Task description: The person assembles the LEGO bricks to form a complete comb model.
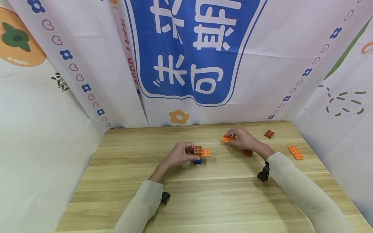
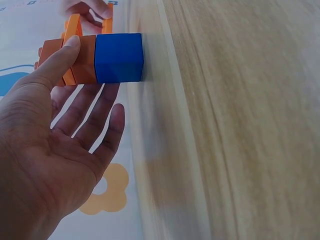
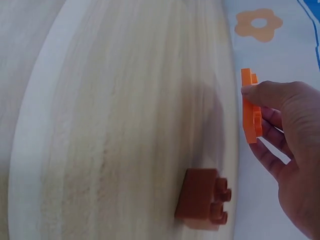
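Note:
My left hand point(image 1: 180, 153) pinches a small stack of toy building bricks between thumb and fingers. At the bottom of that stack is a blue brick point(image 2: 120, 57); above it come a brown brick point(image 2: 86, 62), a thin orange plate brick point(image 1: 206, 152) that juts out to the right, and another brown brick point(image 1: 198, 149) on top. Whether the blue brick touches the table cannot be told. Farther right, my right hand point(image 1: 244, 139) grips a second flat orange plate brick point(image 3: 248, 112) by its edges, its studs partly hidden by the fingers in the head view.
A brown brick point(image 1: 248, 152) stands on the wooden table point(image 1: 204, 200) under my right wrist, with a bit of orange showing beside it. Another brown brick point(image 1: 269, 134) and an orange plate brick point(image 1: 295, 152) lie at the right. Printed cloth point(image 1: 259, 90) hangs behind the table.

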Action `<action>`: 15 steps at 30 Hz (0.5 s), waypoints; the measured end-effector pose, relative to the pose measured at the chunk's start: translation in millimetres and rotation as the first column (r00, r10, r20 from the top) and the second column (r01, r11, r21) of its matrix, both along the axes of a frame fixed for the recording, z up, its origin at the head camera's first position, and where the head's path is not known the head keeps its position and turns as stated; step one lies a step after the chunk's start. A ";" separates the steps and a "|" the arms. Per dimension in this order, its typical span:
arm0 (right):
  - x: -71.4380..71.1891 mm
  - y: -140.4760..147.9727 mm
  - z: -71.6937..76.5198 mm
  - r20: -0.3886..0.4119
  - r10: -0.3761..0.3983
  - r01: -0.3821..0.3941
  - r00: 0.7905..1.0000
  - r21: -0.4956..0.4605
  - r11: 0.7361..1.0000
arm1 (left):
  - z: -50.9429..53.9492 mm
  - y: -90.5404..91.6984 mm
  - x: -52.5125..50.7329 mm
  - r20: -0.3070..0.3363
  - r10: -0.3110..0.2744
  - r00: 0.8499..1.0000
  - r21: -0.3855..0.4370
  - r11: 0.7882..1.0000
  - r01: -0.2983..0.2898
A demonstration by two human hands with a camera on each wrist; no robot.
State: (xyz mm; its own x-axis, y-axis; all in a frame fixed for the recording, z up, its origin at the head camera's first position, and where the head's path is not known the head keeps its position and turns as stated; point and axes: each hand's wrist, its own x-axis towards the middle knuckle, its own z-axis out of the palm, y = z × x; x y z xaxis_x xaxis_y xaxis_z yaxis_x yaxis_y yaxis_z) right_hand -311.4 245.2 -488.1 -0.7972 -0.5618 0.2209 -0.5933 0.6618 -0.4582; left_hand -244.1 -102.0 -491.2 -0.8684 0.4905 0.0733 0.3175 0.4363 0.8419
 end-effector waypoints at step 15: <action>16.6 -20.0 20.9 -0.086 0.092 -0.093 0.992 -0.005 0.996 | -1.2 -0.9 -2.2 -0.009 -0.007 1.000 -0.010 1.000 0.007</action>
State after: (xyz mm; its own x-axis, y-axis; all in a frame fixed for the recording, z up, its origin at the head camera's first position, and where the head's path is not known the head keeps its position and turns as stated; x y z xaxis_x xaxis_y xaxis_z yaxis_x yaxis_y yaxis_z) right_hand -294.8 225.2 -467.2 -0.7196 -0.6302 0.2917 -0.6894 0.5980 -0.4088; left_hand -246.3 -102.8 -492.4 -0.8643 0.4972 0.0760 0.3277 0.4421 0.8349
